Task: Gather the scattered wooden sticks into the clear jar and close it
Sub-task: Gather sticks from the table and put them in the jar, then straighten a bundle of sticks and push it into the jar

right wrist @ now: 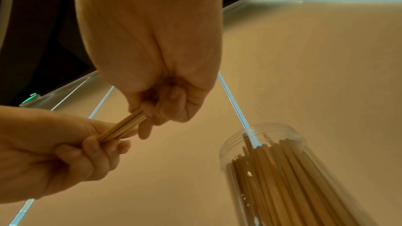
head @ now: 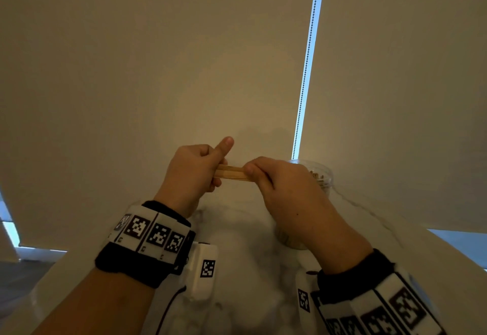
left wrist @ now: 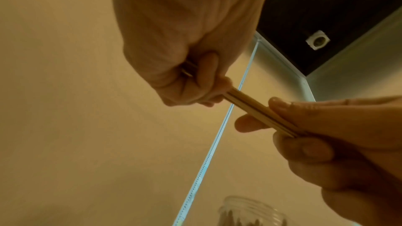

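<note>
A small bundle of wooden sticks [head: 230,172] is held level above the table, with a hand at each end. My left hand [head: 208,174] curls its fingers round the left end, thumb sticking up. My right hand [head: 259,176] pinches the right end between thumb and fingers. The left wrist view shows the sticks [left wrist: 250,107] running from my left hand [left wrist: 195,82] into my right hand [left wrist: 315,131]. The clear jar [head: 321,175] stands open just behind my right hand, mostly hidden by it. In the right wrist view the jar [right wrist: 272,169] holds several upright sticks and has no lid on.
The white marble table [head: 237,269] lies under my hands; its right edge [head: 448,245] runs diagonally. Beige roller blinds fill the background, with a bead chain [head: 305,71] hanging just behind the jar. Floor shows at the lower left [head: 23,282].
</note>
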`<state>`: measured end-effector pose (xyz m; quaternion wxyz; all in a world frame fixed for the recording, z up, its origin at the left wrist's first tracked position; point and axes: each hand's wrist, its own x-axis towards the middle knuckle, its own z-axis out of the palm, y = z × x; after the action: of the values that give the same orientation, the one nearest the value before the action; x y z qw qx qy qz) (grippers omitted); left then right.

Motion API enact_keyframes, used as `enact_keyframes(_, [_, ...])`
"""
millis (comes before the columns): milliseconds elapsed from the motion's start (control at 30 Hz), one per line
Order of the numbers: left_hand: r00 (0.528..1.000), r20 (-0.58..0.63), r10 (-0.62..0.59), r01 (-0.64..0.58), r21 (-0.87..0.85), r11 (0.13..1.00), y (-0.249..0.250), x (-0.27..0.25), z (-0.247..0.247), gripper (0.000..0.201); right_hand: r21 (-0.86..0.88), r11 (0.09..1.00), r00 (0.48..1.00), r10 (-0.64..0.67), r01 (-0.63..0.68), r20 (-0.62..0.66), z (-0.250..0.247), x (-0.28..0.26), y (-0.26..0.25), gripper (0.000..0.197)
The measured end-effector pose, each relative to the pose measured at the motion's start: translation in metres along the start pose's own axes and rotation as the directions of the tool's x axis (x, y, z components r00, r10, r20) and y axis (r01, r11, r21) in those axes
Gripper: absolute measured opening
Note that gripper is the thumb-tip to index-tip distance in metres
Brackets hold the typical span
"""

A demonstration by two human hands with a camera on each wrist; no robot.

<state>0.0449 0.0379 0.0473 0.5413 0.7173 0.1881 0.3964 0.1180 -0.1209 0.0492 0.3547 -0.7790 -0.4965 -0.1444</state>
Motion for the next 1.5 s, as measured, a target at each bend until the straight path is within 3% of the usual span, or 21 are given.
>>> enact_keyframes(167, [0.979,0.189,-0.079,0.108,-0.149,0.983,0.003,-0.006,0.011,0.047,0.118,0.991,0.997,0.070,-0.066,-0.028,-0.017,0.003,0.010,0.025])
enact_keyframes(267, [0.972,0.217,-0.091,0.142,-0.235,0.961,0.005,-0.013,0.022,0.045,0.232,0.967,0.990,0.121,-0.101,-0.072,-0.031,0.006,0.020,0.024])
enact_keyframes(367, [0.952,0.256,-0.168,0.253,-0.350,0.902,0.006,-0.016,0.033,0.047,0.240,0.955,0.963,0.215,-0.173,-0.164,-0.052,0.005,0.032,0.026])
enact_keyframes(500, [0.961,0.188,-0.201,0.242,-0.232,0.942,-0.005,-0.019,0.045,0.039,0.152,0.944,0.872,0.328,-0.292,-0.362,-0.089,-0.001,0.058,0.025])
enact_keyframes(567, [0.966,0.178,-0.189,0.219,-0.165,0.962,-0.013,-0.027,0.056,0.034,0.085,0.935,0.857,0.350,-0.345,-0.378,-0.098,-0.006,0.068,0.027])
enact_keyframes(633, [0.956,0.218,-0.196,0.219,-0.088,0.972,-0.021,-0.033,0.068,0.043,0.016,0.927,0.869,0.357,-0.375,-0.342,-0.099,-0.006,0.074,0.026])
enact_keyframes(733, [0.932,0.313,-0.182,0.181,0.031,0.983,-0.028,-0.032,0.084,0.083,-0.146,0.913,0.911,0.342,-0.380,-0.232,-0.093,0.006,0.078,0.024])
enact_keyframes(833, [0.891,0.428,-0.154,0.122,0.102,0.987,-0.020,-0.021,0.101,0.119,-0.327,0.904,0.960,0.277,-0.275,-0.043,-0.086,0.030,0.075,0.023])
enact_keyframes(900, [0.871,0.475,-0.129,0.102,0.081,0.991,-0.014,-0.009,0.113,0.130,-0.423,0.886,0.964,0.249,-0.188,0.093,-0.080,0.048,0.072,0.025])
enact_keyframes(967, [0.857,0.505,-0.106,0.082,0.070,0.994,-0.013,0.001,0.121,0.133,-0.501,0.856,0.946,0.257,-0.127,0.199,-0.070,0.064,0.072,0.028])
enact_keyframes(1100, [0.839,0.540,-0.071,0.030,0.085,0.996,-0.029,0.012,0.127,0.124,-0.594,0.804,0.859,0.329,-0.037,0.392,-0.047,0.077,0.079,0.027])
enact_keyframes(1200, [0.862,0.506,-0.034,0.016,0.040,0.999,-0.038,0.012,0.127,0.101,-0.592,0.806,0.830,0.324,0.009,0.453,-0.040,0.080,0.079,0.031])
enact_keyframes(1333, [0.867,0.498,-0.009,-0.003,0.023,1.000,-0.042,0.011,0.128,0.092,-0.563,0.826,0.770,0.352,0.011,0.531,-0.044,0.086,0.082,0.039])
enact_keyframes(1400, [0.864,0.504,-0.008,0.002,0.012,1.000,-0.043,0.012,0.128,0.096,-0.507,0.861,0.765,0.349,-0.034,0.541,-0.052,0.088,0.083,0.031])
enact_keyframes(1500, [0.876,0.483,0.007,-0.011,0.005,1.000,-0.048,0.014,0.128,0.097,-0.387,0.918,0.801,0.295,-0.085,0.521,-0.060,0.089,0.081,0.024])
